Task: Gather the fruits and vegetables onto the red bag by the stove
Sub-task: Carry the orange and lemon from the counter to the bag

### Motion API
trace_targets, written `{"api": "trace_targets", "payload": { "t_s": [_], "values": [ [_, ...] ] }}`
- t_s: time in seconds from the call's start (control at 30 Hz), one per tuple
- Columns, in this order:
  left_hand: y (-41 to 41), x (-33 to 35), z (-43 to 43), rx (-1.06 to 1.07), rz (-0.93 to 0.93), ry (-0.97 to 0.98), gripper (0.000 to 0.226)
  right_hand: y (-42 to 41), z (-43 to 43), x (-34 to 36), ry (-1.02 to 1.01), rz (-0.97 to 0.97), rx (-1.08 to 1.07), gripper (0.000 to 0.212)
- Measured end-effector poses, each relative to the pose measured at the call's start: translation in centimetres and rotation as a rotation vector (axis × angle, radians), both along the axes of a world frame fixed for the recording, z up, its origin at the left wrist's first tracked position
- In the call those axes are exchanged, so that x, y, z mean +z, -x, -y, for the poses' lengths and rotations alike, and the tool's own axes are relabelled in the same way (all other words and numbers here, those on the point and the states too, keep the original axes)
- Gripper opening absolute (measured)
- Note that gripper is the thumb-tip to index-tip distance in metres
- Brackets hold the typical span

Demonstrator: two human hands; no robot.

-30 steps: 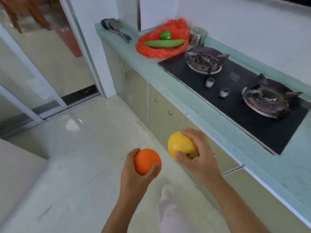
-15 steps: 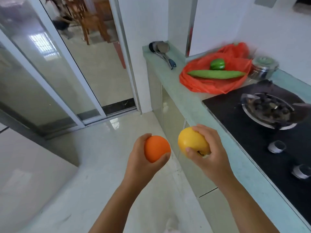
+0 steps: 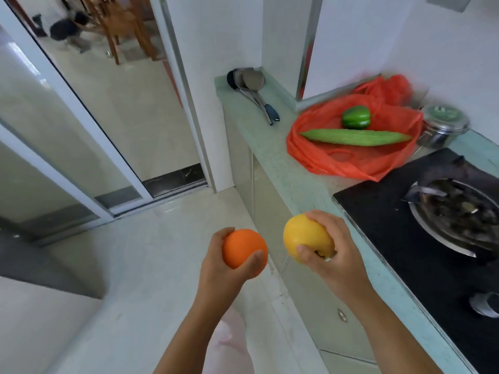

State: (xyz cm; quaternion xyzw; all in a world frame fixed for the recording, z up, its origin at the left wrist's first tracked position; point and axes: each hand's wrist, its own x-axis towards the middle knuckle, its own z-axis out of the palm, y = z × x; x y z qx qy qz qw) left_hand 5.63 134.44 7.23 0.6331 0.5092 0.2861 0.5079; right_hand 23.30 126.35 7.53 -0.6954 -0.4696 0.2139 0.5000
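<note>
Two hands: low centre of frame, apart, each wrapped round a fruit, just left of the counter (image 3: 283, 174) edge.
Left hand (image 3: 224, 268): fingers and thumb curled round an orange (image 3: 243, 248); round, smooth matte skin.
Right hand (image 3: 334, 257): grips a yellow fruit (image 3: 305, 238); rounded, glossy, dark pit by the thumb.
Red bag (image 3: 337, 160): upper right, well beyond both hands; thin crinkled plastic spread on the counter, near corner at the stove (image 3: 391, 225) edge.
On bag: green pepper (image 3: 356, 117), lumpy, shiny; long green gourd (image 3: 356, 136), tapered, ridged, crosswise just in front of it.
Stove: black glossy top, metal burner (image 3: 453, 220).
Beside bag: lidded steel pot (image 3: 442, 125).
</note>
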Motion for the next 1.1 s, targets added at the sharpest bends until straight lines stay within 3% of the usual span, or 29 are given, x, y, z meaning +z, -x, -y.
{"api": "trace_targets", "payload": {
  "t_s": [0.1, 0.43, 0.6, 0.73, 0.93, 1.1],
  "values": [
    [-1.7, -0.6, -4.7, -0.051, 0.033, 0.022, 0.056, -1.1, -4.0, -0.2, 0.009, -0.058, -0.090, 0.052],
    [-3.5, 1.2, -24.2, 0.008, 0.148, 0.013, 0.057, -2.2, -21.9, 2.7, -0.053, 0.119, -0.054, 0.049],
    [-5.4, 0.2, -28.4, -0.008, 0.174, 0.064, 0.059, -3.6, -25.6, 0.9, 0.007, 0.142, -0.054, 0.052],
    [-8.8, -0.9, -29.7, -0.106, 0.147, 0.111, 0.048, -7.3, -26.4, -0.1, 0.041, 0.105, -0.171, 0.051],
    [-16.7, -1.2, -33.6, -0.272, 0.091, 0.037, 0.064, -15.6, -28.3, 0.0, 0.036, 0.063, -0.409, 0.052],
    [-25.5, -0.4, -36.6, -0.501, 0.038, -0.004, 0.061, -22.2, -29.3, -0.4, 0.025, 0.054, -0.632, 0.052]
  ]
}}
